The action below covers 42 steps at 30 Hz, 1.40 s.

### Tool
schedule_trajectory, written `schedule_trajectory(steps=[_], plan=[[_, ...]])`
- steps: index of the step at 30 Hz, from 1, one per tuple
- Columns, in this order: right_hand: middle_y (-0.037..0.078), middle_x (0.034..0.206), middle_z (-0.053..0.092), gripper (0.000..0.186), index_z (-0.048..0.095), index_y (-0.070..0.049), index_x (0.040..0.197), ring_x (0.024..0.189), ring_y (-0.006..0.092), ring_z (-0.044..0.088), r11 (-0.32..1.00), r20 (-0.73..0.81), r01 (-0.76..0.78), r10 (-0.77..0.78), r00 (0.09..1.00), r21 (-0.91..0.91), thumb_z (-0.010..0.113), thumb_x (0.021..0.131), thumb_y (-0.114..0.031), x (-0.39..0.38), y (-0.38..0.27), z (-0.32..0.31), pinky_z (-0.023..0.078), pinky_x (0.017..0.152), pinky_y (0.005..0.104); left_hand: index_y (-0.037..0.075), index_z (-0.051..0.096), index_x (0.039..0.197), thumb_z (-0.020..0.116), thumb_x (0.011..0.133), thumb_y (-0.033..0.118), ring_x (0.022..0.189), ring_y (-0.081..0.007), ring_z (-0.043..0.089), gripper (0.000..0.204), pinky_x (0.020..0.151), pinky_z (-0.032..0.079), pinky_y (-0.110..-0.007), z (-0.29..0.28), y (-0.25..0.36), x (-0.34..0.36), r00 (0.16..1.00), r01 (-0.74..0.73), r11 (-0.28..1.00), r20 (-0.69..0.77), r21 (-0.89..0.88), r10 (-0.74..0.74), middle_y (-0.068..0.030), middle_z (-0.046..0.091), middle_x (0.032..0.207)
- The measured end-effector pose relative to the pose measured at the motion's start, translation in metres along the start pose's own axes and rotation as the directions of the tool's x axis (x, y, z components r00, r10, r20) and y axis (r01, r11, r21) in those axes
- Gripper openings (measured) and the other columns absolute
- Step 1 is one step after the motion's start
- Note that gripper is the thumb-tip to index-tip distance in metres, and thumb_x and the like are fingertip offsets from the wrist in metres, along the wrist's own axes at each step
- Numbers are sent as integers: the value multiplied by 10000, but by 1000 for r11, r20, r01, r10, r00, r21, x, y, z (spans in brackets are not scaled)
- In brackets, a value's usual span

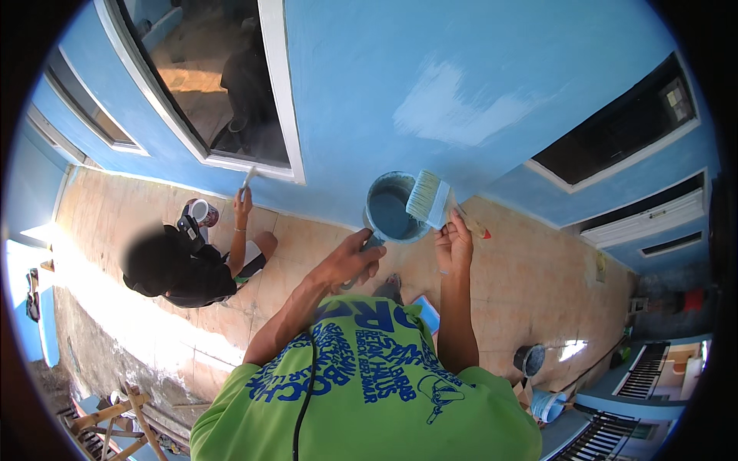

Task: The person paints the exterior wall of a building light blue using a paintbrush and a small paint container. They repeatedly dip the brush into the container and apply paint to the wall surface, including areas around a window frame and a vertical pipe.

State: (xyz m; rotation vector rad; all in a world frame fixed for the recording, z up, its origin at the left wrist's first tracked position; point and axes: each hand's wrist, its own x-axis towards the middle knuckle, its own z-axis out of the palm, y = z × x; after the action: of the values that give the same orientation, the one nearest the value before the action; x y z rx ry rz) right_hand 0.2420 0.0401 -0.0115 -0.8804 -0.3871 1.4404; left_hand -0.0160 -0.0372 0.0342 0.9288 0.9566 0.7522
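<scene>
In the head view my left hand [357,257] is closed on the handle of a grey paint pot [388,209] with blue-grey liquid inside. My right hand [453,242] grips a wide paintbrush [429,198] with pale bristles, a wooden handle and a red tip. The bristles are at the pot's right rim; whether they touch it I cannot tell. The blue wall [361,92] is beyond both, with a paler brushed patch above the brush.
A co-worker [184,265] crouches at left, a brush raised below the white-framed window [207,69], beside a paint can [202,212]. A bucket [529,358] stands on the tiled floor [538,269] at right. Bamboo poles [108,419] lie at lower left.
</scene>
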Motion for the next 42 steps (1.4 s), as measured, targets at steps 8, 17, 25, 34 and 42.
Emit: schedule_trajectory(steps=[8, 17, 25, 34, 42], plan=[[105, 1243, 692, 388, 612, 4, 1301, 1128, 198, 655, 811, 225, 574, -542, 810, -113, 728, 931, -6, 54, -53, 82, 523, 975, 359, 13, 560, 1162, 609, 1030, 225, 479, -121, 504, 254, 436, 395, -288, 6, 41, 51, 993, -95, 992, 60, -89, 100, -59, 583, 683], [165, 1069, 723, 361, 665, -5, 1207, 950, 292, 707, -459, 765, 875, -615, -191, -151, 774, 867, 49, 94, -121, 161, 596, 784, 385, 11, 553, 1200, 619, 1019, 223, 437, -118, 485, 286, 406, 380, -271, 11, 37, 64, 991, -132, 979, -16, -155, 131, -59, 579, 664], [110, 1033, 742, 332, 714, -54, 1121, 920, 314, 703, -282, 959, 932, -229, 166, -229, 792, 812, 41, 108, -60, 101, 581, 768, 399, -1, 532, 1197, 621, 1023, 202, 434, -110, 497, 282, 400, 388, -258, -6, -24, 43, 1000, -19, 976, -18, -215, 16, -54, 578, 656], [130, 1058, 739, 319, 701, -15, 1117, 919, 315, 698, -528, 851, 831, -506, -143, -174, 774, 821, 78, 85, -129, 177, 582, 753, 403, -1, 552, 1207, 608, 1023, 198, 459, -120, 504, 277, 417, 389, -276, -8, -36, 19, 997, 32, 982, -57, -184, -43, -59, 579, 668], [44, 1020, 730, 315, 725, -105, 1114, 931, 279, 699, -353, 970, 916, -209, 123, -192, 757, 828, 24, 115, -37, 117, 576, 773, 392, -4, 563, 1217, 614, 1017, 208, 486, -126, 513, 296, 438, 389, -282, -14, -35, 5, 997, 31, 983, -58, -180, -42, -55, 580, 675]])
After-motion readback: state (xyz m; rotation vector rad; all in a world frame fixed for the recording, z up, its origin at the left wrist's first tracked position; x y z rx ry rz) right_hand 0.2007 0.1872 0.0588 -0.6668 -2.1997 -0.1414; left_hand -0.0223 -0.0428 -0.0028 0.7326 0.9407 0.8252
